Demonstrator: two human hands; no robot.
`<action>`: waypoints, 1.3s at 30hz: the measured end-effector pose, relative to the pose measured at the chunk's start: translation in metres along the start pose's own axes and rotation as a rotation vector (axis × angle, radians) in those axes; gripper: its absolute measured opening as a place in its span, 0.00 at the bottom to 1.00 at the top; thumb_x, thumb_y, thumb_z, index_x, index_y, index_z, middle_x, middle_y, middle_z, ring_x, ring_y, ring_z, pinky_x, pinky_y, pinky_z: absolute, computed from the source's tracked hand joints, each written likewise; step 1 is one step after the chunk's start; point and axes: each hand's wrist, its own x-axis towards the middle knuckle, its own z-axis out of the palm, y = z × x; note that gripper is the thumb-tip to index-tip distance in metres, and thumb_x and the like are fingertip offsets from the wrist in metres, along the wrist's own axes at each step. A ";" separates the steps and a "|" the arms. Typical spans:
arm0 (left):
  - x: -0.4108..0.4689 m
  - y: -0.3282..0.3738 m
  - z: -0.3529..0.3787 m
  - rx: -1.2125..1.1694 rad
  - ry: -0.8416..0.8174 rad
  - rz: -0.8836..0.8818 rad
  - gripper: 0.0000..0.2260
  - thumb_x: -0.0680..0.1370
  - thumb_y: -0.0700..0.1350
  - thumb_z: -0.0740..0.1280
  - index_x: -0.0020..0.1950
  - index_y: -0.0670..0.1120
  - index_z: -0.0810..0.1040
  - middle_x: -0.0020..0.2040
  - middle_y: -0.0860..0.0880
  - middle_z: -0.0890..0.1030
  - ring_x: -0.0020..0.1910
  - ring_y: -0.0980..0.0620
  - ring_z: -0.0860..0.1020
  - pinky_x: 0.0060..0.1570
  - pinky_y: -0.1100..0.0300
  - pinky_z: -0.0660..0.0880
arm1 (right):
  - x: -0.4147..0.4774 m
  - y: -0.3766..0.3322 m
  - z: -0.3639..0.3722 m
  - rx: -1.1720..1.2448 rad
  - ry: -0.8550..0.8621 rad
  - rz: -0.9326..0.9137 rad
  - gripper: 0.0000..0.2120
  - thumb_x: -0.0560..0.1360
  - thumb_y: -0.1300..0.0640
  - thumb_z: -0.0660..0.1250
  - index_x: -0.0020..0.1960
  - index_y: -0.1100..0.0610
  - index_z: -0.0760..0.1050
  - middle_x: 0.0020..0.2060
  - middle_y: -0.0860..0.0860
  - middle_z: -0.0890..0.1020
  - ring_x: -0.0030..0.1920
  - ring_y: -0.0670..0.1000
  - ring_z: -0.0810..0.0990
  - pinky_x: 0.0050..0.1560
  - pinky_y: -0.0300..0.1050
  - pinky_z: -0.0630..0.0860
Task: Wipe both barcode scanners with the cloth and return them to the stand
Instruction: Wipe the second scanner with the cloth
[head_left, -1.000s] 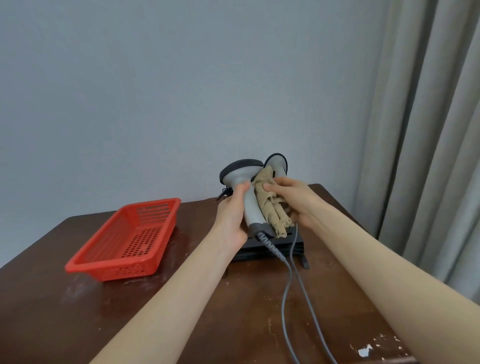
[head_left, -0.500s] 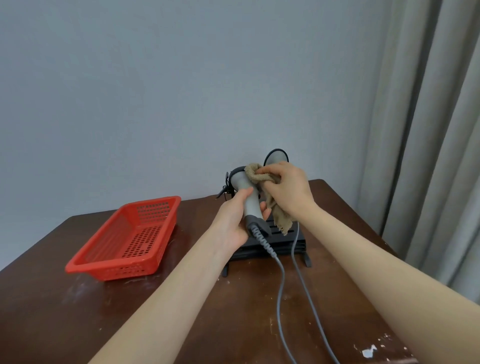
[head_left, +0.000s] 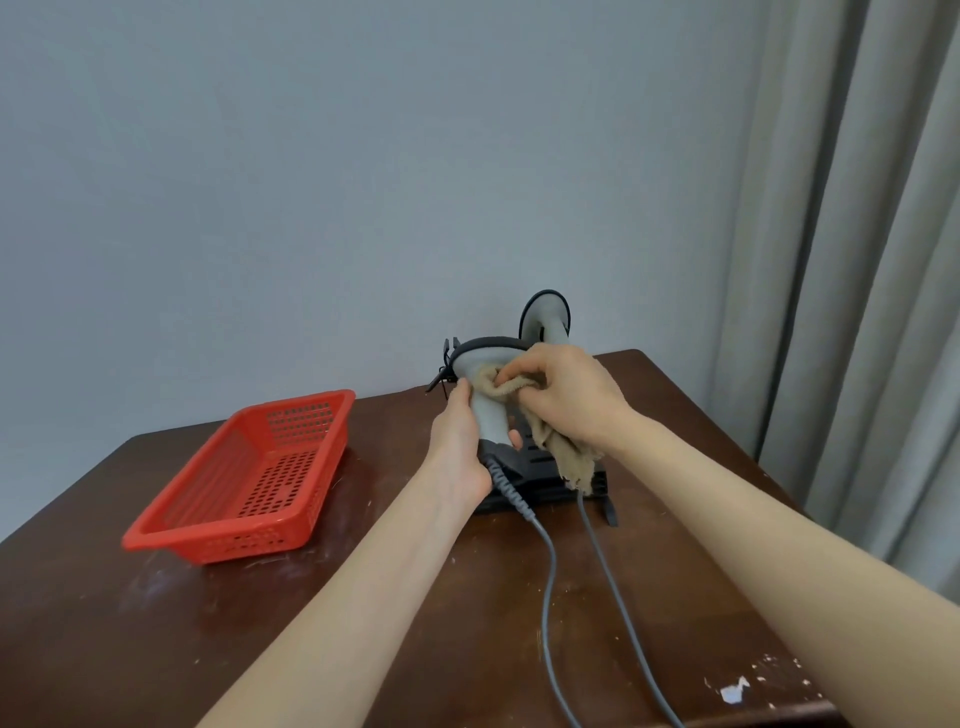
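The left hand (head_left: 460, 447) grips the near scanner (head_left: 485, 395) by its handle, above the stand (head_left: 550, 480); the right hand (head_left: 563, 397) pinches the cloth (head_left: 558, 447) against its head. The scanner looks light, rigid and smooth, best held at the handle; the cloth is limp; the second scanner (head_left: 545, 317) stands just behind the right hand, two cables (head_left: 545, 582) trail toward the person, and a red basket (head_left: 244, 483) sits on the counter (head_left: 156, 623) well to the left.
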 end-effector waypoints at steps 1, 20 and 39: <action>-0.001 -0.001 0.002 -0.001 -0.008 -0.003 0.13 0.81 0.51 0.59 0.50 0.42 0.74 0.40 0.43 0.76 0.33 0.49 0.74 0.24 0.64 0.71 | 0.003 -0.001 -0.001 -0.045 0.049 0.024 0.14 0.73 0.61 0.62 0.51 0.45 0.81 0.48 0.45 0.80 0.46 0.50 0.78 0.46 0.49 0.77; 0.008 -0.001 -0.004 -0.002 -0.042 0.028 0.08 0.77 0.42 0.56 0.50 0.41 0.72 0.36 0.45 0.72 0.30 0.50 0.70 0.25 0.62 0.68 | 0.001 0.001 0.001 -0.002 0.026 0.070 0.15 0.73 0.60 0.64 0.54 0.46 0.80 0.47 0.44 0.81 0.46 0.48 0.79 0.44 0.45 0.76; 0.012 0.003 -0.012 0.002 -0.037 0.014 0.11 0.77 0.44 0.58 0.47 0.39 0.76 0.39 0.41 0.78 0.33 0.46 0.75 0.37 0.56 0.73 | -0.013 -0.006 -0.004 0.295 -0.240 -0.025 0.14 0.67 0.66 0.69 0.40 0.46 0.84 0.37 0.42 0.79 0.42 0.42 0.77 0.51 0.41 0.74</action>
